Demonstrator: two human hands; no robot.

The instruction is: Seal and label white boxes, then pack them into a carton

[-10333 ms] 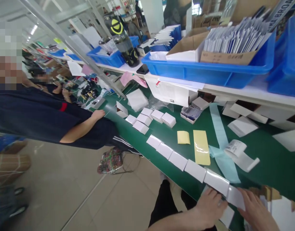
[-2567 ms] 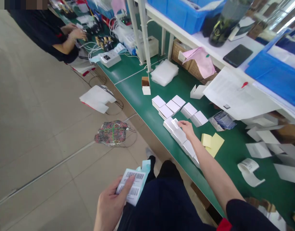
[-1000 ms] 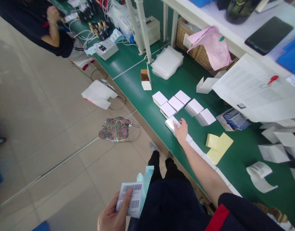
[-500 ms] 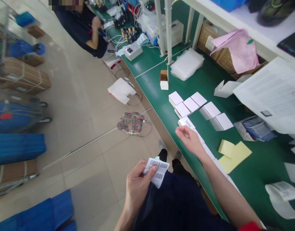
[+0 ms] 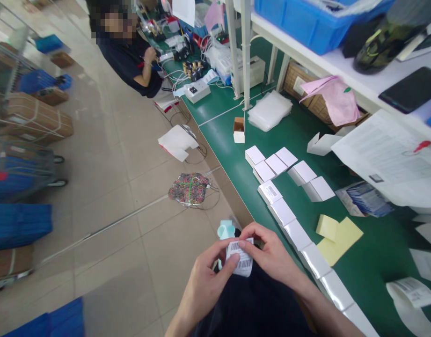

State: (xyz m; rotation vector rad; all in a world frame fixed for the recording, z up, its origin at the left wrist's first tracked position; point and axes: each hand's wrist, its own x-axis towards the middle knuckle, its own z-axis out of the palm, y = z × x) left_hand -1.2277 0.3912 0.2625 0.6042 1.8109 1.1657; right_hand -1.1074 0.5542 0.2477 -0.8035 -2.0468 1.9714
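Note:
In front of my body, my left hand point(image 5: 211, 269) pinches a small sheet of barcode labels point(image 5: 246, 266) between thumb and fingers. My right hand point(image 5: 269, 252) has its thumb and forefinger closed on the sheet's upper edge. Pale green backing paper point(image 5: 225, 229) curls up behind the sheet. Along the bench edge to the right runs a row of small white boxes point(image 5: 299, 235). The box at the row's far end bears a barcode label point(image 5: 271, 191). Several more white boxes point(image 5: 264, 172) stand beyond it.
The green bench point(image 5: 222, 145) carries an open small box point(image 5: 239, 133), clear plastic bags point(image 5: 269, 111), yellow paper point(image 5: 345, 243) and a box of blue-white packets point(image 5: 368, 199). A shelf point(image 5: 306, 58) overhangs it. A co-worker point(image 5: 131, 65) sits farther along; a wrapped bundle point(image 5: 189, 189) is left of the bench.
My right hand has moved from above the row of boxes to the label sheet and now grips its edge. My left hand still holds the sheet. The view has tilted up slightly.

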